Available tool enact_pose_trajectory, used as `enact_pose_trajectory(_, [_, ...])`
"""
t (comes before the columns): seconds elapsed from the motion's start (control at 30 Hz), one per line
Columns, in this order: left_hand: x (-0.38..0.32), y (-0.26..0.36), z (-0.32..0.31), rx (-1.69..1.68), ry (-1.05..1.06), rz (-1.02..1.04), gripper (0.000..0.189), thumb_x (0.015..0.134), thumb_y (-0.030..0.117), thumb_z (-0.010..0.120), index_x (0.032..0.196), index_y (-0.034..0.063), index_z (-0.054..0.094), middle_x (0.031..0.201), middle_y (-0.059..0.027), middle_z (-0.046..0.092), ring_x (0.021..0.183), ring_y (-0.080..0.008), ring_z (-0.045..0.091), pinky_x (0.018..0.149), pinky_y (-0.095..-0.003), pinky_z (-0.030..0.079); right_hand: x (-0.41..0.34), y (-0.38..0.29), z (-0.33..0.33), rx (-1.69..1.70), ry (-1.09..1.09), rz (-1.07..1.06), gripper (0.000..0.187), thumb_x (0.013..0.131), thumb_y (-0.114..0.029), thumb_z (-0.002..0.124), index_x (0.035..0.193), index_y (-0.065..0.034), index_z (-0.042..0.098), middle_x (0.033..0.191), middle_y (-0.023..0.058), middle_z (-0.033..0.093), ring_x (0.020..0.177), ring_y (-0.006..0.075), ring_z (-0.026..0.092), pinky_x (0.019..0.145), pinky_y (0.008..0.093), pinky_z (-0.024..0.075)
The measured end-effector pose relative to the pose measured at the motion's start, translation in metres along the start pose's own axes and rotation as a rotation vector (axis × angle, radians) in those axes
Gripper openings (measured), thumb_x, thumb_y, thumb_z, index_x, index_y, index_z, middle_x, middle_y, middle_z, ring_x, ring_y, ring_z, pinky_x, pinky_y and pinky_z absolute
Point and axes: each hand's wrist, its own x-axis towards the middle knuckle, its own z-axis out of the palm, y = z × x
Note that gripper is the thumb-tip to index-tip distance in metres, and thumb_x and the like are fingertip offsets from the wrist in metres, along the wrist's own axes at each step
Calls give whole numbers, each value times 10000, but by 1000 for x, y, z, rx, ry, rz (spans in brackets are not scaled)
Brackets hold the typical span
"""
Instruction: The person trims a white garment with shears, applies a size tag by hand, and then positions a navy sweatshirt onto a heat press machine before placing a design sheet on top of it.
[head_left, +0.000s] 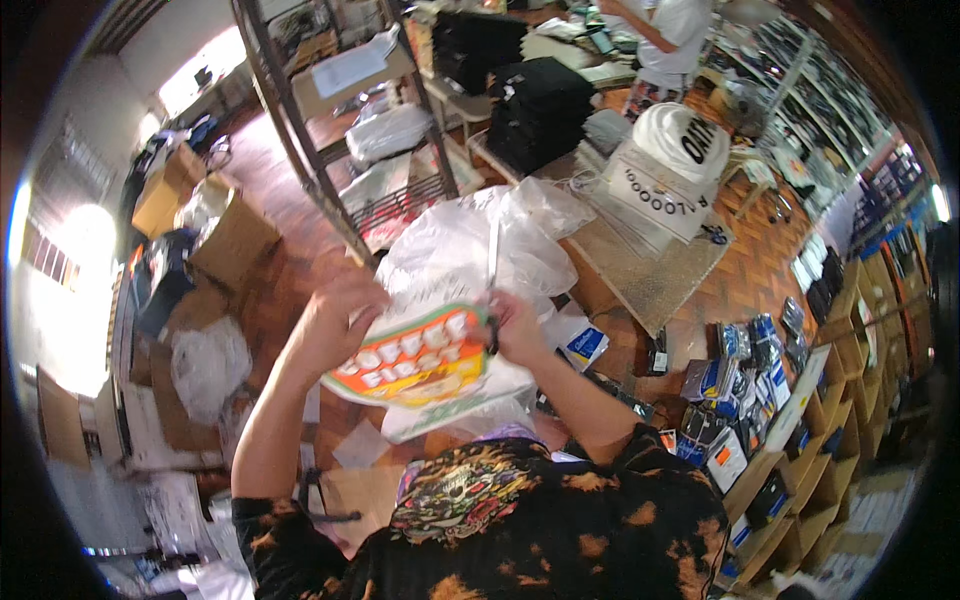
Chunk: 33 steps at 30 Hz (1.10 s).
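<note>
A clear film sheet bearing an orange, yellow and green lettered print (424, 358) spreads in front of my chest. My left hand (335, 319), blurred by motion, pinches its upper left edge. At the sheet's right side, my right hand (517, 328) grips a pair of scissors (493, 255) by the dark handle, with the metal blade pointing away from me. Whether the blades are apart cannot be made out. Beyond both hands lies a heap of translucent plastic film (450, 232). Another lettered sheet edge (431, 420) shows beneath the print.
A bubble-wrapped board (637, 277) holds transparent printed sheets (652, 195) and a white lettered bundle (681, 142). Black garments (540, 112) are stacked beyond. A metal rack (427, 112) stands ahead left, cardboard boxes (232, 240) at left, packaged goods (739, 375) at right. Another person (671, 37) stands at the back.
</note>
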Motion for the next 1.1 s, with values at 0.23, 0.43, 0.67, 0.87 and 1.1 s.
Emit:
enact_pose_trajectory(0.23, [-27, -15, -19, 214, 302, -340, 238, 792, 30, 631, 1026, -4, 652, 1071, -167, 633, 1050, -343, 587, 923, -396, 455, 116, -66, -165, -148, 494, -262, 279, 825, -112, 731, 1074, -9, 657, 826, -10, 645, 739, 70, 545, 662, 243, 456])
enact_pose_trajectory(0.43, [-165, -97, 70, 324, 248, -629, 170, 788, 90, 622, 930, 1, 653, 962, -193, 644, 910, -390, 604, 822, -432, 478, 216, -123, -338, -257, 1092, -380, 376, 847, -190, 700, 1126, 49, 619, 1031, 106, 648, 884, 199, 605, 768, 347, 492])
enact_pose_trajectory(0.67, [-416, -88, 279, -101, -298, -1544, 240, 800, 245, 683, 943, 53, 706, 775, -174, 691, 719, -275, 681, 643, -413, 516, 249, -147, -471, 97, 1698, -66, 416, 844, -191, 651, 1189, 21, 556, 1139, 138, 585, 1001, 251, 574, 855, 359, 474])
enact_pose_trajectory(0.87, [-456, -6, 322, -481, -238, -1941, 236, 811, 221, 676, 964, 43, 701, 803, -153, 688, 717, -251, 678, 625, -379, 513, 246, -129, -492, 85, 1834, 146, 452, 857, -227, 615, 1227, 14, 517, 1191, 147, 542, 1055, 260, 538, 890, 378, 457])
enact_pose_trajectory(1.1, [-449, -4, 329, -667, 79, -1980, 232, 825, 192, 667, 989, 31, 696, 835, -128, 684, 715, -223, 674, 605, -339, 509, 260, -126, -491, 82, 1841, 209, 494, 874, -269, 574, 1271, 6, 472, 1252, 157, 493, 1118, 271, 497, 930, 401, 437])
